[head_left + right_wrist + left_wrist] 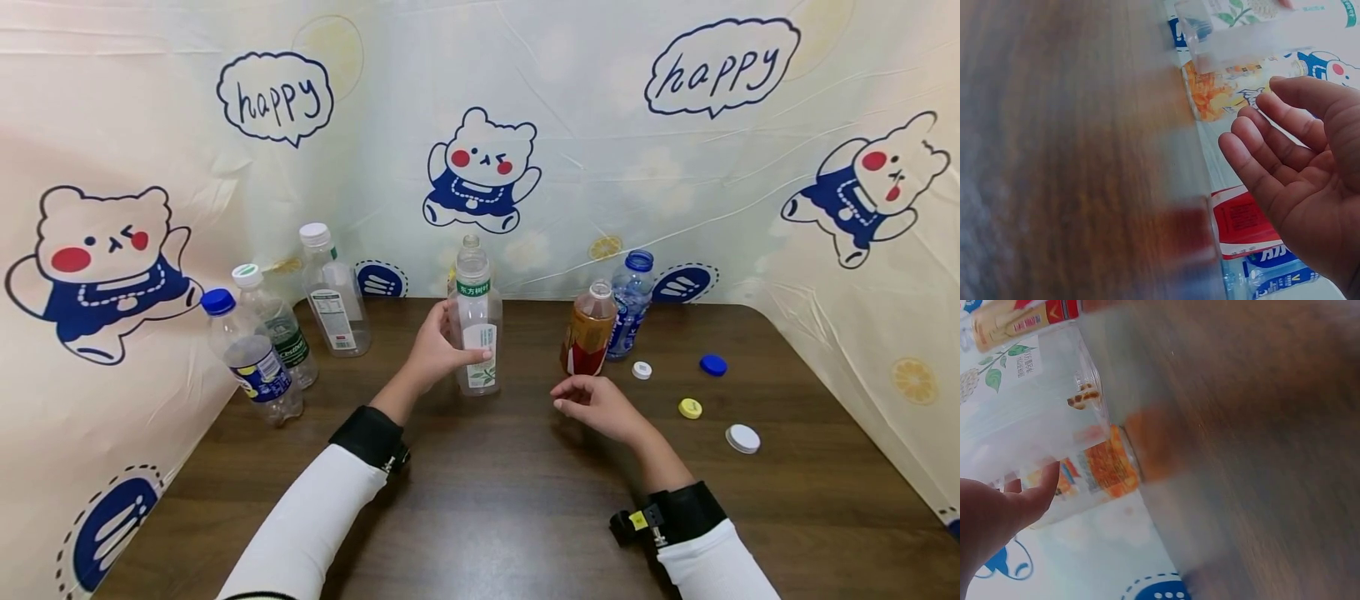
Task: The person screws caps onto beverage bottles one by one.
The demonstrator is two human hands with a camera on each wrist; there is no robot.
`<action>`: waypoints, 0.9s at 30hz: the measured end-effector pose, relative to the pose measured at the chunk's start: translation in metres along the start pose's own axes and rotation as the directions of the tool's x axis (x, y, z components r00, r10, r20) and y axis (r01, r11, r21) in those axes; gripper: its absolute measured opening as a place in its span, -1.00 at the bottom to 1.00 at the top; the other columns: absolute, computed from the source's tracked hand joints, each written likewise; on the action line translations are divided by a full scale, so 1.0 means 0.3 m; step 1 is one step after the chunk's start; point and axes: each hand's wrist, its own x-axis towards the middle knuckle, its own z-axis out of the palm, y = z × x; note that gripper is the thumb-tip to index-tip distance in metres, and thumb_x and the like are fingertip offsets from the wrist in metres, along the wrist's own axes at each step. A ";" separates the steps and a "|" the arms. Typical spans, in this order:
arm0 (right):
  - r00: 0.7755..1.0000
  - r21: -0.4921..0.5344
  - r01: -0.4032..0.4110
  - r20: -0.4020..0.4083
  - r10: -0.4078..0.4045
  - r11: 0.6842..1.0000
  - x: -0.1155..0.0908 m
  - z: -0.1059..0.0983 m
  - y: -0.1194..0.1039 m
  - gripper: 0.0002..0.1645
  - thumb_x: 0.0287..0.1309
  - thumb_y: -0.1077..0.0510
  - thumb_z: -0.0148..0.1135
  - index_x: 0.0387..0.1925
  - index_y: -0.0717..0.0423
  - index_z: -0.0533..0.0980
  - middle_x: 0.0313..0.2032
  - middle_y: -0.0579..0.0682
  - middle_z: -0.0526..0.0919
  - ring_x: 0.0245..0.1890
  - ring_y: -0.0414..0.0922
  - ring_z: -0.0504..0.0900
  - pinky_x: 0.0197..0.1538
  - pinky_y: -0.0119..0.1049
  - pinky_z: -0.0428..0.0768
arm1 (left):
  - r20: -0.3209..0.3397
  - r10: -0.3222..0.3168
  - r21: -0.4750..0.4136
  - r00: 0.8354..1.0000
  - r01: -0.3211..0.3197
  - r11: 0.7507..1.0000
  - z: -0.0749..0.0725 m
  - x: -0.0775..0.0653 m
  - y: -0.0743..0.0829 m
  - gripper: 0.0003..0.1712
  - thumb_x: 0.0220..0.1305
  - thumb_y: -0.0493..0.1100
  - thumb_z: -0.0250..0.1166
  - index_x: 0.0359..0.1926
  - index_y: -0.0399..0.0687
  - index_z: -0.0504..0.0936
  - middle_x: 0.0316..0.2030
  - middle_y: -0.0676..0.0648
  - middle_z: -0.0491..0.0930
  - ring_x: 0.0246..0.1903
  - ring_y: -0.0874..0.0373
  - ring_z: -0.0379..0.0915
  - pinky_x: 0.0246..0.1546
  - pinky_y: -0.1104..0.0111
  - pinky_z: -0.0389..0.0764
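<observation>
My left hand [437, 354] grips a clear, uncapped plastic bottle [482, 315] with a green neck band and a white leaf-printed label. The bottle stands upright near the back middle of the table. Behind it, in the right wrist view, is a bottle with an orange label [1210, 94], mostly hidden in the head view. My right hand [600, 407] holds nothing, its fingers loosely bent and the palm showing in the right wrist view. Just beyond that hand stands an uncapped bottle with a brown and red label [588, 333], with an uncapped blue bottle [630, 308] behind it.
On the left stand a blue-capped bottle [255, 367], a green-labelled bottle [281, 325] with its cap on and a white-capped clear bottle [333, 300]. Loose caps lie right: small white [641, 369], blue [713, 364], yellow [690, 407] and larger white [743, 438]. A printed cloth [570, 183] hangs behind.
</observation>
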 end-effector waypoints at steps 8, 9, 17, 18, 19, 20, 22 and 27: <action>1.000 -0.008 -0.007 0.002 0.007 1.000 -0.004 -0.001 -0.003 -0.74 0.25 0.14 0.28 -0.11 0.24 0.60 -0.32 -0.02 0.64 -0.34 -0.04 0.55 -0.25 -0.22 0.59 | 0.019 0.000 0.046 1.000 -0.001 0.999 0.015 -0.084 0.037 0.14 -0.23 0.13 0.65 0.33 0.09 0.19 0.25 -0.03 0.35 0.27 -0.03 0.27 0.20 -0.13 0.33; 1.000 -0.007 -0.008 0.003 0.008 1.000 -0.004 -0.001 -0.003 -0.74 0.25 0.14 0.28 -0.10 0.24 0.60 -0.32 -0.02 0.64 -0.34 -0.04 0.54 -0.25 -0.22 0.59 | 0.015 0.003 0.052 1.000 -0.004 0.999 0.020 -0.095 0.041 0.13 -0.23 0.14 0.65 0.33 0.09 0.19 0.23 -0.03 0.36 0.24 -0.03 0.30 0.19 -0.13 0.35; 1.000 -0.006 -0.004 0.002 0.004 1.000 -0.005 -0.001 0.001 -0.73 0.25 0.14 0.28 -0.10 0.25 0.59 -0.32 -0.01 0.64 -0.33 -0.04 0.55 -0.23 -0.21 0.59 | -0.007 0.032 0.053 0.999 -0.032 0.998 0.054 -0.155 0.067 0.06 -0.21 0.11 0.64 0.29 0.11 0.22 0.13 -0.02 0.42 0.13 -0.03 0.37 0.09 -0.13 0.46; 1.000 -0.005 -0.006 0.001 0.006 1.000 -0.005 -0.002 0.003 -0.73 0.26 0.14 0.28 -0.10 0.25 0.59 -0.32 -0.01 0.64 -0.33 -0.04 0.55 -0.23 -0.21 0.60 | -0.005 0.032 0.056 0.999 -0.031 0.998 0.058 -0.157 0.070 0.07 -0.21 0.11 0.64 0.29 0.12 0.22 0.13 -0.02 0.42 0.14 -0.02 0.37 0.09 -0.13 0.46; 1.000 -0.004 -0.007 0.001 0.007 1.000 -0.005 -0.002 0.004 -0.73 0.25 0.14 0.28 -0.10 0.25 0.59 -0.31 -0.01 0.64 -0.33 -0.04 0.55 -0.23 -0.21 0.60 | -0.003 0.033 0.062 0.999 -0.033 0.998 0.062 -0.158 0.073 0.07 -0.21 0.12 0.64 0.29 0.13 0.22 0.13 -0.02 0.42 0.13 -0.02 0.37 0.09 -0.12 0.47; 1.000 -0.003 -0.009 0.001 0.009 1.000 -0.005 -0.002 0.005 -0.73 0.26 0.14 0.28 -0.10 0.25 0.59 -0.31 -0.01 0.64 -0.33 -0.04 0.55 -0.22 -0.21 0.60 | -0.001 0.034 0.064 0.999 -0.034 0.997 0.067 -0.159 0.076 0.07 -0.20 0.12 0.64 0.29 0.13 0.22 0.13 -0.02 0.42 0.13 -0.03 0.37 0.08 -0.12 0.47; 1.000 0.000 -0.010 0.004 0.010 1.000 -0.006 -0.004 0.005 -0.72 0.26 0.13 0.28 -0.10 0.25 0.59 -0.31 -0.01 0.64 -0.33 -0.04 0.55 -0.22 -0.21 0.60 | 0.003 0.041 0.069 0.999 -0.041 0.997 0.074 -0.159 0.080 0.07 -0.20 0.11 0.64 0.30 0.14 0.21 0.13 -0.02 0.42 0.13 -0.03 0.38 0.07 -0.11 0.48; 0.999 -0.059 0.004 0.035 -0.002 0.998 -0.015 -0.034 0.001 -0.72 0.26 0.12 0.28 -0.10 0.23 0.60 -0.29 -0.04 0.65 -0.30 -0.07 0.56 -0.18 -0.20 0.60 | 0.011 0.050 0.068 0.999 -0.051 0.996 0.087 -0.156 0.086 0.05 -0.18 0.05 0.64 0.29 0.15 0.22 0.10 -0.02 0.43 0.08 -0.02 0.39 0.04 -0.09 0.52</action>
